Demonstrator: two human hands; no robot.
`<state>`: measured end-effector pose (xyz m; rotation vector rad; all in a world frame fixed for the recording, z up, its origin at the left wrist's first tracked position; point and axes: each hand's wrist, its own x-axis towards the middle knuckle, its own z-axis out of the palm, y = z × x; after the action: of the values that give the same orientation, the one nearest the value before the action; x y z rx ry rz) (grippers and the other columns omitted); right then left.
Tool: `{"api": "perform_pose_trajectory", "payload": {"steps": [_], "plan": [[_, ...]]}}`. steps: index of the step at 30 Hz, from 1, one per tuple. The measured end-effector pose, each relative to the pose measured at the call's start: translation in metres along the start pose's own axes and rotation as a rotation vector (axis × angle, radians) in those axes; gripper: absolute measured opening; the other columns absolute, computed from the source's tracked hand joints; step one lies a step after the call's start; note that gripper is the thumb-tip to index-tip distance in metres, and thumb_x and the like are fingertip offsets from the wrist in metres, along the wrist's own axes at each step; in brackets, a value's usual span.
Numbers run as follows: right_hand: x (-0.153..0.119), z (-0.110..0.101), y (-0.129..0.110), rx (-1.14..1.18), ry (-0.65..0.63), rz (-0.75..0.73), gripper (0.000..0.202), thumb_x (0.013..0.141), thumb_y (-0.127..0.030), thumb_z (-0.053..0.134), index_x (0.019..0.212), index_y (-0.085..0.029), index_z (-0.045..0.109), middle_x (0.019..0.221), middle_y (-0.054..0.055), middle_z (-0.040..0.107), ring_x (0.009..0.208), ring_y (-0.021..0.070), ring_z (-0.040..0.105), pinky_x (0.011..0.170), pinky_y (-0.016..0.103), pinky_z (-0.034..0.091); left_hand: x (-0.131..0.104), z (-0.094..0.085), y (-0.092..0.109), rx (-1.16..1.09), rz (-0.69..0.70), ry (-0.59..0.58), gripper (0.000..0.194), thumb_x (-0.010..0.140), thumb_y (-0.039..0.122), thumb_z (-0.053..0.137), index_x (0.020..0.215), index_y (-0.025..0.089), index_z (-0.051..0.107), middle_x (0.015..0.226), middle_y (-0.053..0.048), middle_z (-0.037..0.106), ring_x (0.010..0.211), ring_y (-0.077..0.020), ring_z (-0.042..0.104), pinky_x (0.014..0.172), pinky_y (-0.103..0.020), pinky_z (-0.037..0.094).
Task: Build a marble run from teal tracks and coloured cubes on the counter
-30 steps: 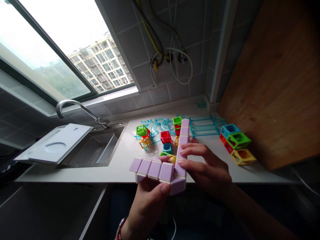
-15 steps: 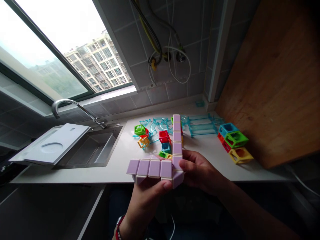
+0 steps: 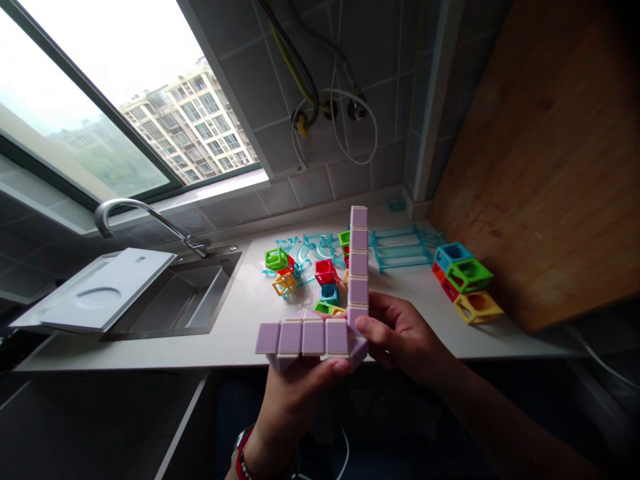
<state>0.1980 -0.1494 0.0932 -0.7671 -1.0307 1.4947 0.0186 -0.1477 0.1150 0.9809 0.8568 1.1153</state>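
Between my hands is a purple snake puzzle (image 3: 313, 336), a jointed chain of blocks with pale edges. Several of its blocks run sideways to the left, and a straight column of blocks stands up at the right. My left hand (image 3: 300, 383) grips the sideways part from below, its thumb along the front edge. At the corner where the column rises, my right hand (image 3: 397, 331) pinches the chain between thumb and fingers. The puzzle is held above the counter's front edge. Blocks behind the front row are mostly hidden.
On the white counter (image 3: 240, 313) lie open-frame cubes: a red cube (image 3: 327, 272), a green cube (image 3: 277, 259), and a stack with a yellow cube (image 3: 479, 307) at right. Translucent blue track pieces (image 3: 403, 253) lie behind. A sink (image 3: 200, 300), faucet (image 3: 145, 207) and wooden board (image 3: 540, 167) flank them.
The column of the snake puzzle has tilted further upright, its top rising in view. Both hands keep their grip, and the whole view has shifted slightly.
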Motion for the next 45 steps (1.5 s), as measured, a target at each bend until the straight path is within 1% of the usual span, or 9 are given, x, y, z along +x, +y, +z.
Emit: {"api": "perform_pose_trajectory", "payload": {"steps": [5,9,17,25,29,33,37,40,45], "plan": [[-0.004,0.0,-0.003,-0.043,0.026,-0.038,0.028,0.094,-0.043,0.071,0.106,-0.018,0.069,0.075,-0.001,0.064,0.049,0.0071,0.05,0.042,0.017,0.041,0.002,-0.002,-0.002,0.013,-0.054,0.002,0.042,0.07,0.027,0.093,0.107,0.019,0.074,0.099,-0.007,0.078,0.095,-0.028,0.076,0.078,-0.035,0.066],[-0.008,-0.001,-0.008,-0.08,-0.011,-0.11,0.024,0.094,-0.035,0.074,0.115,-0.023,0.072,0.096,0.005,0.074,0.086,0.0203,0.073,0.074,0.03,0.061,0.001,-0.001,-0.004,0.037,-0.131,0.004,0.052,0.072,0.035,0.093,0.115,0.016,0.073,0.1,-0.009,0.079,0.09,-0.0255,0.076,0.072,-0.031,0.067],[-0.01,-0.006,-0.01,-0.15,-0.081,-0.203,0.024,0.099,-0.036,0.069,0.119,-0.023,0.071,0.099,0.005,0.073,0.089,0.0197,0.073,0.077,0.03,0.061,-0.006,0.009,0.003,0.057,-0.096,0.053,0.066,0.07,0.038,0.094,0.127,0.017,0.07,0.111,-0.011,0.079,0.101,-0.0287,0.075,0.073,-0.032,0.067],[-0.011,-0.018,-0.015,-0.505,-0.046,-0.36,0.013,0.097,-0.034,0.071,0.103,-0.023,0.075,0.087,0.004,0.071,0.078,0.0187,0.066,0.07,0.03,0.055,-0.003,0.0,-0.005,0.095,-0.075,0.032,0.058,0.073,0.037,0.092,0.124,0.017,0.073,0.104,-0.009,0.079,0.099,-0.0287,0.076,0.082,-0.036,0.066],[-0.008,-0.013,-0.011,-0.278,-0.055,-0.236,0.014,0.099,-0.035,0.068,0.104,-0.022,0.073,0.087,0.003,0.07,0.075,0.0157,0.064,0.066,0.026,0.053,0.001,-0.008,-0.009,0.168,0.006,-0.023,0.048,0.076,0.035,0.091,0.118,0.018,0.075,0.11,-0.01,0.078,0.107,-0.0292,0.073,0.098,-0.041,0.06],[-0.005,-0.008,-0.003,-0.002,-0.037,-0.048,0.029,0.096,-0.042,0.071,0.115,-0.021,0.07,0.081,0.001,0.068,0.051,0.007,0.046,0.045,0.019,0.035,0.0,-0.007,-0.002,0.252,0.134,-0.028,0.05,0.067,0.032,0.096,0.112,0.022,0.076,0.111,-0.007,0.077,0.11,-0.0273,0.071,0.1,-0.035,0.057],[-0.003,-0.009,0.001,0.179,-0.079,0.111,0.048,0.09,-0.041,0.078,0.132,-0.028,0.061,0.109,0.007,0.076,0.05,0.0062,0.048,0.045,0.018,0.035,-0.003,-0.006,0.003,0.098,0.025,-0.063,0.076,0.063,0.034,0.099,0.131,0.024,0.067,0.121,-0.009,0.076,0.116,-0.0321,0.07,0.103,-0.042,0.056],[-0.002,-0.012,0.003,0.28,-0.127,0.163,0.04,0.086,-0.041,0.082,0.12,-0.026,0.066,0.113,0.007,0.077,0.05,0.0059,0.049,0.044,0.018,0.034,-0.004,-0.005,0.002,-0.015,-0.048,-0.061,0.09,0.062,0.036,0.1,0.142,0.025,0.06,0.122,-0.011,0.076,0.12,-0.0357,0.069,0.106,-0.048,0.054],[0.007,-0.018,0.012,0.376,-0.199,0.083,0.04,0.085,-0.05,0.082,0.11,-0.022,0.068,0.102,0.007,0.077,0.042,0.0037,0.044,0.037,0.017,0.029,-0.003,0.0,0.001,-0.057,-0.084,-0.033,0.077,0.066,0.035,0.098,0.135,0.023,0.066,0.122,-0.012,0.076,0.123,-0.0365,0.067,0.113,-0.053,0.048]]}}
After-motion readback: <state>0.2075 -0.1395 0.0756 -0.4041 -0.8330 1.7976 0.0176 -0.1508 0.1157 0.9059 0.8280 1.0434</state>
